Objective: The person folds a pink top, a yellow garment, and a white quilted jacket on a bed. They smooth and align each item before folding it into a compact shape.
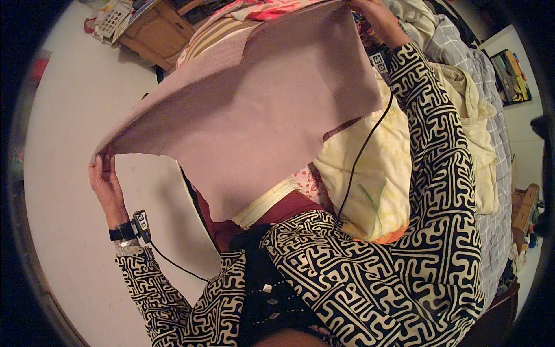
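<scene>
A large dusty-mauve knit cloth [248, 110] is spread in the air before me, its lower edge hanging over my lap. My left hand [105, 178] grips its left corner, fingers closed on the edge. At the far right, my right hand [378, 20] is closed on the upper edge; its fingertips are partly hidden. The middle of the cloth sags between them. Whether it is a garment or a plain piece of fabric I cannot tell.
Beside my right arm, a pale yellow cloth [370, 168] lies near a bed with a grey checked cover [494, 231]. A wooden cabinet [155, 32] stands at the far left on the pale floor [75, 115]. Thin black cables [364, 147] run from both wrists.
</scene>
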The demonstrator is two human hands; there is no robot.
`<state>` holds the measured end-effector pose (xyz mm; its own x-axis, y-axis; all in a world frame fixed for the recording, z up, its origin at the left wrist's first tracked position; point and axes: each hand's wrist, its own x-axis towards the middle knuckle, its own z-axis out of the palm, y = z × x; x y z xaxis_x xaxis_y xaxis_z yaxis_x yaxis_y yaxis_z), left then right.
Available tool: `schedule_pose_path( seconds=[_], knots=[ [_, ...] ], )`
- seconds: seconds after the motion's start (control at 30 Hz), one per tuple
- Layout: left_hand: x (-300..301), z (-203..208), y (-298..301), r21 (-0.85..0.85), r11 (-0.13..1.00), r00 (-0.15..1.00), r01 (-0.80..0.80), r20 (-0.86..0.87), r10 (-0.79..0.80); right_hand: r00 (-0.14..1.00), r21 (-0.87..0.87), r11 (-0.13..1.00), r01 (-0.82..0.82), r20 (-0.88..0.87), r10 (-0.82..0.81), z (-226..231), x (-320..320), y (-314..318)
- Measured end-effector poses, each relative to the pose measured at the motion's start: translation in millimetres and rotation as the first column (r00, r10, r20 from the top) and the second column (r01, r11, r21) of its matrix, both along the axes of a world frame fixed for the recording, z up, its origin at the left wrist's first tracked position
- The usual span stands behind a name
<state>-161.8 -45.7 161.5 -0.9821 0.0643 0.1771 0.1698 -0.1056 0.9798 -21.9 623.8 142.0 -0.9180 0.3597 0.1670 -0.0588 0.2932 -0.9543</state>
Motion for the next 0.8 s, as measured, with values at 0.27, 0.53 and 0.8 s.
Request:
schedule_pose_path(
  seconds=[0.27, 0.53, 0.8],
  knots=[
    [47.1, -13.8, 1.7, -0.086, 0.995, 0.999, 0.042, 0.037, -0.039, 0.985, -0.028, 0.987, -0.159, -0.070, 0.157, -77.7, 57.5, 19.9],
    [96.0, -47.6, -6.0, -0.048, 0.970, 0.956, 0.236, 0.188, -0.224, 0.988, -0.082, 0.987, -0.140, 0.055, 0.145, -95.0, 107.0, 7.5],
    [141.9, -84.3, -11.8, -0.005, 0.964, 0.899, 0.265, 0.364, -0.245, 0.980, 0.241, 0.970, -0.039, 0.200, -0.011, -145.2, 153.9, -15.5]
  ],
)
